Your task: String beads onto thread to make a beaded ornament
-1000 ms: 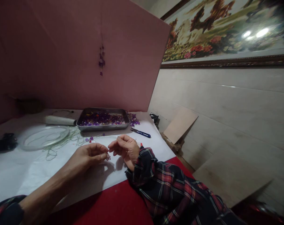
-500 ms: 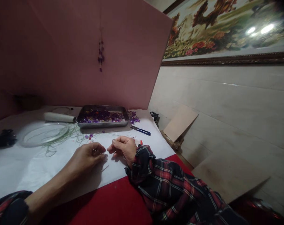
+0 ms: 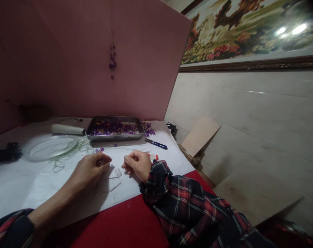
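Observation:
My left hand (image 3: pixel 93 168) is held low over the white paper, its thumb and fingertips closed in a pinch. Whatever sits between them is too small to make out. Facing it, a short gap to the right, is my right hand (image 3: pixel 138 164), also pinched, its grip content hidden. A small cluster of clear beads (image 3: pixel 118 172) lies on the paper between the two hands. Thin dark lines, thread or shadow, run near the beads below my left hand. Purple beads (image 3: pixel 101 149) lie just beyond my fingers.
Behind the hands stands a metal tray (image 3: pixel 115 138) of mostly purple beads, with more heaped at its right. Blue thread snips (image 3: pixel 156 143) lie nearby. Leftward are a clear plastic ring (image 3: pixel 32 158), green thread (image 3: pixel 58 165) and a white cone (image 3: pixel 67 129). A beaded strand (image 3: pixel 112 63) hangs behind.
My hands have moved apart, the left shifting left and the right slightly right. The clear beads on the paper between them now show plainly.

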A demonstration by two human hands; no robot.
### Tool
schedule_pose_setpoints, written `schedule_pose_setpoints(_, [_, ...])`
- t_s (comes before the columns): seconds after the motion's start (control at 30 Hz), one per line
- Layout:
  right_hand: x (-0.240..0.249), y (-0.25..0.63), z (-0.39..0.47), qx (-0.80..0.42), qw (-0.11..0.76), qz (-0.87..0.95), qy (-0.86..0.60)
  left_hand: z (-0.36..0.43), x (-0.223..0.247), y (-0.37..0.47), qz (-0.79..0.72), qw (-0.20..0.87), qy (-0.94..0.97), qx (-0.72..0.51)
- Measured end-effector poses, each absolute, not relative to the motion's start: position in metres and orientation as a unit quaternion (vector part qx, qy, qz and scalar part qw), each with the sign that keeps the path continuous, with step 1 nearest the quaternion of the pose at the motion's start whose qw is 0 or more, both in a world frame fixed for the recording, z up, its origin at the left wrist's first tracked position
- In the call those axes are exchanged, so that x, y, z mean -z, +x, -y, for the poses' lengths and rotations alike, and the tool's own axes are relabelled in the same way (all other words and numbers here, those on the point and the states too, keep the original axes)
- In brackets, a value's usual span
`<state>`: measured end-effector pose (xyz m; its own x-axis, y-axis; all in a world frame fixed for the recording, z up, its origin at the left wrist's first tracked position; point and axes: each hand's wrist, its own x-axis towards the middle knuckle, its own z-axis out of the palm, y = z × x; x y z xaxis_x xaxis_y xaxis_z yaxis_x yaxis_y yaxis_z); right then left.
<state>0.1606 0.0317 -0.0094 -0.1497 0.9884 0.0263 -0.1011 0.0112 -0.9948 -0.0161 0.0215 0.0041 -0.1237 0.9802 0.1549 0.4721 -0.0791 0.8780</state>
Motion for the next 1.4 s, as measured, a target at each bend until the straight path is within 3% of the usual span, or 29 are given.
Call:
schedule_pose_setpoints(0.2, [0.007,0.157,-0.029,-0.547,0.492,0.515,-0.441,-0.026,-0.002,-0.02,-0.629,0.21,0.626,-0.41])
schedule_pose_setpoints(0.5, [0.007,0.155,-0.027,-0.552,0.493,0.501,-0.449,-0.026,-0.004,-0.009,-0.575,0.208,0.667,-0.425])
schedule_pose_setpoints(0.67, [0.009,0.154,-0.027,-0.556,0.493,0.494,-0.451,-0.024,-0.01,-0.01,-0.596,0.27,0.59,-0.473])
schedule_pose_setpoints(1.1, [0.006,0.152,-0.021,-0.504,0.501,0.533,-0.459,-0.008,-0.016,0.0,-0.471,0.584,0.368,-0.55])
schedule_pose_setpoints(1.4, [0.001,0.152,-0.015,-0.474,0.496,0.571,-0.45,-0.005,-0.023,0.003,-0.428,0.648,0.321,-0.542])
